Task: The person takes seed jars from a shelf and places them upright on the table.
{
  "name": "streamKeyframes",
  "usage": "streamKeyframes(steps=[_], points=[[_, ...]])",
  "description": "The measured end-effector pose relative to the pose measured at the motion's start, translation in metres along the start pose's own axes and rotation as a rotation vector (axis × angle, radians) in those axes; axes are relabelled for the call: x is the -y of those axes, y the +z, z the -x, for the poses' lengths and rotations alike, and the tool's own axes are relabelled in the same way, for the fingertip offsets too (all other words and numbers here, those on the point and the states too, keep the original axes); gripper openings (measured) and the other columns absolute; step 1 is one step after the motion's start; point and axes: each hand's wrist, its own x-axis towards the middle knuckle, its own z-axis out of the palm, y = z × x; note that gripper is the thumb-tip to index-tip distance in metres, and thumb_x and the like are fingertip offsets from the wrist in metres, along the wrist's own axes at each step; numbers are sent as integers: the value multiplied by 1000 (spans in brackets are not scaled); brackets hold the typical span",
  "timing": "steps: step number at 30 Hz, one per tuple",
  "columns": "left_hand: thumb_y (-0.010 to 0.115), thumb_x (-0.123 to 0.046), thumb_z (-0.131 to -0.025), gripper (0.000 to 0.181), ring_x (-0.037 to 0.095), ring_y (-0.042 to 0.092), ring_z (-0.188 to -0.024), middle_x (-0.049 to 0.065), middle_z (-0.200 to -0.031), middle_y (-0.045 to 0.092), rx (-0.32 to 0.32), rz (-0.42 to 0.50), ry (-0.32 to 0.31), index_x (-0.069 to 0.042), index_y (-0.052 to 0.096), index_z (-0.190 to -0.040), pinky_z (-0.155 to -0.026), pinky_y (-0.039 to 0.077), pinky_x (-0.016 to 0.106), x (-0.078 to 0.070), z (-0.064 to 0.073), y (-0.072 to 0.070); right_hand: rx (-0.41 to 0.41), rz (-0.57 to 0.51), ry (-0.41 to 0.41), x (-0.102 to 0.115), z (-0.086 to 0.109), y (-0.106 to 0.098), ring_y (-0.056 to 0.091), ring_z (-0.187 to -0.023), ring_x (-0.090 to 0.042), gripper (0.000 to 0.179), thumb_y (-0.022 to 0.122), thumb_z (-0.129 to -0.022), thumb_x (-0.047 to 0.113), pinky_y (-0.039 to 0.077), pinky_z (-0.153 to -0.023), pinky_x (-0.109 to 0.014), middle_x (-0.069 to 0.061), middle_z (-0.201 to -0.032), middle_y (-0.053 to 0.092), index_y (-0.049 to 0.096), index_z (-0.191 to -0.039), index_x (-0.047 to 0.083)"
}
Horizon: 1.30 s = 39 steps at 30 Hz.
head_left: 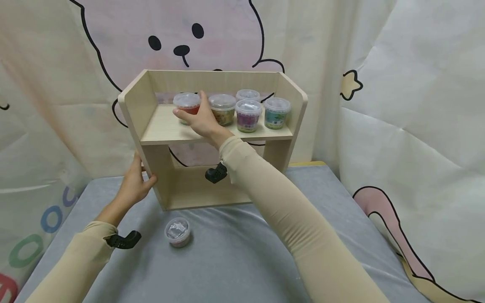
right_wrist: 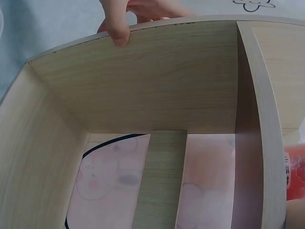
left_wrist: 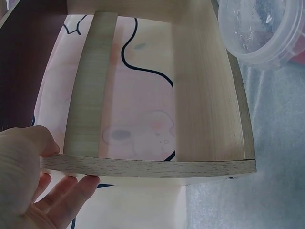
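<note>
A pale wooden two-tier shelf (head_left: 159, 176) stands on the cloth-covered table. My left hand (head_left: 132, 181) grips the edge of its left side panel (left_wrist: 152, 167), thumb inside and fingers outside. On the upper board, my right hand (head_left: 206, 120) holds a small lidded tub with a red label (head_left: 192, 109), its thumb across the tub's front and its index finger at the right side. To the right stand other lidded tubs: a brown one (head_left: 222, 115), a purple one (head_left: 248, 120), a teal one (head_left: 275, 118) and one behind (head_left: 248, 94). In the right wrist view, the red tub (right_wrist: 296, 167) shows only partly.
Another clear-lidded tub (head_left: 177, 232) sits on the grey-blue tablecloth (head_left: 227, 261), in front of the shelf's lower left corner. Printed curtains (head_left: 409, 126) hang behind the table and at both sides. A narrow crossbar (left_wrist: 90, 86) spans the shelf's open back.
</note>
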Motion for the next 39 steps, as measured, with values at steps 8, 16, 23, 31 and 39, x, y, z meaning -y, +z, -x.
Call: streamKeyframes(steps=[8, 16, 23, 31, 39], points=[[60, 8, -87, 96, 63, 58, -110, 37, -146, 40, 10, 5, 1, -18, 6, -162, -77, 53, 69, 0, 1, -2, -21, 12, 10, -1, 0, 3, 29, -154, -22, 96, 70, -94, 38, 28, -124, -37, -8, -167, 26, 5, -164, 26], [60, 8, -85, 99, 63, 58, -109, 37, -147, 40, 7, 0, 16, -18, 4, -162, -78, 53, 68, 0, 2, 0, -37, 38, 11, -3, 2, 4, 37, -149, -22, 86, 69, -95, 37, 34, -121, -38, -9, -161, 34, 16, -163, 27], [60, 7, -86, 96, 63, 58, -109, 37, -146, 41, 5, -4, 13, -16, 6, -161, -77, 53, 69, -1, 1, -1, 3, 28, -37, -2, 2, 4, 48, -136, -19, 73, 71, -94, 32, 41, -113, -32, -6, -148, 48, 35, -157, 18], [59, 8, -85, 95, 64, 58, -110, 36, -146, 41, 9, 0, 12, -15, 8, -161, -79, 53, 69, 0, 2, -2, 57, -39, -20, -1, 9, 2, 50, -133, -20, 71, 75, -91, 28, 45, -109, -32, -8, -147, 50, 41, -154, 19], [59, 8, -85, 95, 63, 57, -111, 36, -146, 40, 8, 9, 7, -15, 8, -161, -81, 52, 68, -2, 2, -2, 116, -90, -51, 2, 21, 0, 54, -127, -19, 67, 77, -90, 22, 49, -99, -29, -8, -140, 55, 47, -149, 19]])
